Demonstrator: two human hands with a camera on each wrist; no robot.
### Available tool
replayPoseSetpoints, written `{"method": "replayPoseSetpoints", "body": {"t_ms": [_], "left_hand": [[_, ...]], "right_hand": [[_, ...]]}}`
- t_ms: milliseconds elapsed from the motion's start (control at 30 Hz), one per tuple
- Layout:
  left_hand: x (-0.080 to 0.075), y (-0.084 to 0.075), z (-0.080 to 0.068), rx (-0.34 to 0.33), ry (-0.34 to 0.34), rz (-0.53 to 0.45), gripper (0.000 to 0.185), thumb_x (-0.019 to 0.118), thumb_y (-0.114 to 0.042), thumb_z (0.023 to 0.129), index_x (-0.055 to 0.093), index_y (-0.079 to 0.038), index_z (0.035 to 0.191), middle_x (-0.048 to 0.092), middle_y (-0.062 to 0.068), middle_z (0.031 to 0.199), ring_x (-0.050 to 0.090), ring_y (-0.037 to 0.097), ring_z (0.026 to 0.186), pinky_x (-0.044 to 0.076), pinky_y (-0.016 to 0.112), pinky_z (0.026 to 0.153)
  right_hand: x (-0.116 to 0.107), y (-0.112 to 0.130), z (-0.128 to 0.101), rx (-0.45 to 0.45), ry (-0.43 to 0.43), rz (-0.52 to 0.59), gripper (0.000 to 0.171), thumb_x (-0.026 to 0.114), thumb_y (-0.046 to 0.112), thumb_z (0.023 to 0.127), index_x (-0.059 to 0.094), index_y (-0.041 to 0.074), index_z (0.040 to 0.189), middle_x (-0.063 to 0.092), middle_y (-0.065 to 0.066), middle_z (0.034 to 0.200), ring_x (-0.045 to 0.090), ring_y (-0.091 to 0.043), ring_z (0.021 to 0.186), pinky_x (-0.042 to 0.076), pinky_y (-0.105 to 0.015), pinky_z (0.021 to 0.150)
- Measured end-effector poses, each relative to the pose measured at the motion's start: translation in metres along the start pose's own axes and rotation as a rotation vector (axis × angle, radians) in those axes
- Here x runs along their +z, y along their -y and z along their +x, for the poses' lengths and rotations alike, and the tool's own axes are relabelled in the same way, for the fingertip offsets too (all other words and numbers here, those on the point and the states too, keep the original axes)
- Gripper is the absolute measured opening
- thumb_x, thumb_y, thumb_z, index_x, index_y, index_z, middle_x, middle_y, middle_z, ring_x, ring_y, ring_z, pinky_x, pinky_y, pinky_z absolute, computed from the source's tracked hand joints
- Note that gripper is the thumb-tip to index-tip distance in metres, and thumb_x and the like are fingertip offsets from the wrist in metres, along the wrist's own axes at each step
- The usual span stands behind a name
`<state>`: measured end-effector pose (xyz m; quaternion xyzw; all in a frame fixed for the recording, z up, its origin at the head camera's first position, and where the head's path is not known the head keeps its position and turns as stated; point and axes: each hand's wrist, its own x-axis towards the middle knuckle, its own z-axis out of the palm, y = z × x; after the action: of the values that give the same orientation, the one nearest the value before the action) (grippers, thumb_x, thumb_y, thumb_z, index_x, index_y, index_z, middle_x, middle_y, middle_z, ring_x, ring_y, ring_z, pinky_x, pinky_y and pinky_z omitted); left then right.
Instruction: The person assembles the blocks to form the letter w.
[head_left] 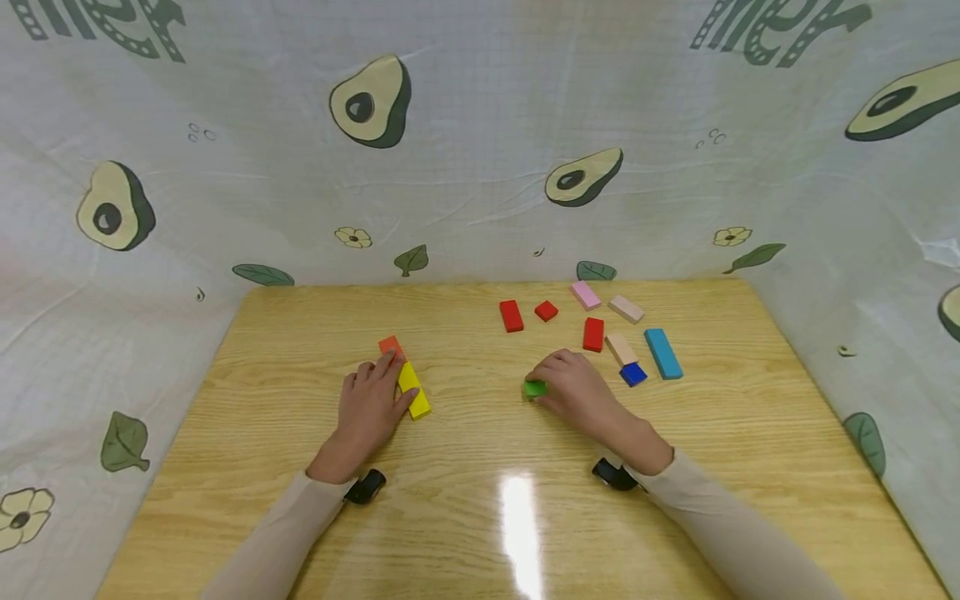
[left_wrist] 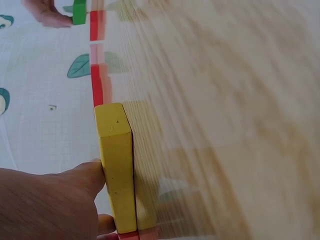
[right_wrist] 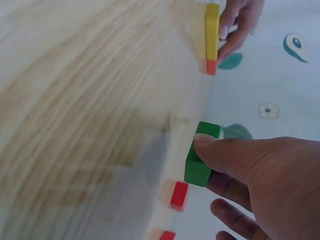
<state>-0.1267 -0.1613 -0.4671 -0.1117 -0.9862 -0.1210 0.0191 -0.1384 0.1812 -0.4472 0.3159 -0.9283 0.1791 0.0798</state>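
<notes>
two hands on the table (head_left: 300, 350). left hand (head_left: 369, 410), left of centre, fingers resting straight against the yellow block (head_left: 414, 390), orange block (head_left: 390, 345) touching its far end; a shove could split them. right hand (head_left: 576, 390), centre, pinches the green block (head_left: 535, 388); thin grip, it may slip. loose blocks upper right.

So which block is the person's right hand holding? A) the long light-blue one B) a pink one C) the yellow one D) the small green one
D: the right hand pinches the small green block between thumb and fingers, while the yellow block lies by the left hand and the light-blue block lies untouched on the table.
</notes>
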Motion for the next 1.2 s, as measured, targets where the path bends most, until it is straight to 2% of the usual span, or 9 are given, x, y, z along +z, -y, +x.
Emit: {"method": "replayPoseSetpoints", "body": {"t_ms": [500, 900, 1200], "left_hand": [[-0.001, -0.003, 0.0, 0.0, -0.005, 0.009, 0.06, 0.069, -0.034, 0.104, 0.054, -0.001, 0.152, 0.048, 0.02, 0.16, 0.051, 0.046, 0.131, 0.043, 0.062, 0.106], [0.002, 0.0, 0.001, -0.014, 0.019, 0.011, 0.062, 0.066, -0.036, 0.106, 0.052, -0.001, 0.155, 0.045, 0.019, 0.163, 0.05, 0.045, 0.132, 0.041, 0.062, 0.106], [0.0, -0.002, 0.0, -0.011, 0.007, 0.016, 0.06, 0.067, -0.035, 0.106, 0.054, 0.0, 0.153, 0.047, 0.02, 0.161, 0.051, 0.046, 0.131, 0.042, 0.062, 0.105]], "right_hand": [[0.017, 0.027, 0.016, -0.084, 0.057, 0.014, 0.027, 0.09, 0.014, 0.085, 0.079, 0.01, 0.11, 0.076, -0.002, 0.108, 0.064, -0.027, 0.11, 0.052, -0.048, 0.101], [0.033, 0.051, 0.031, -0.157, 0.052, 0.024, 0.024, 0.09, 0.015, 0.086, 0.079, 0.012, 0.108, 0.075, 0.0, 0.106, 0.064, -0.024, 0.108, 0.052, -0.044, 0.1], [0.044, 0.072, 0.043, -0.204, 0.071, -0.003, 0.024, 0.09, 0.02, 0.086, 0.08, 0.014, 0.107, 0.076, 0.002, 0.106, 0.065, -0.021, 0.108, 0.053, -0.039, 0.098]]}}
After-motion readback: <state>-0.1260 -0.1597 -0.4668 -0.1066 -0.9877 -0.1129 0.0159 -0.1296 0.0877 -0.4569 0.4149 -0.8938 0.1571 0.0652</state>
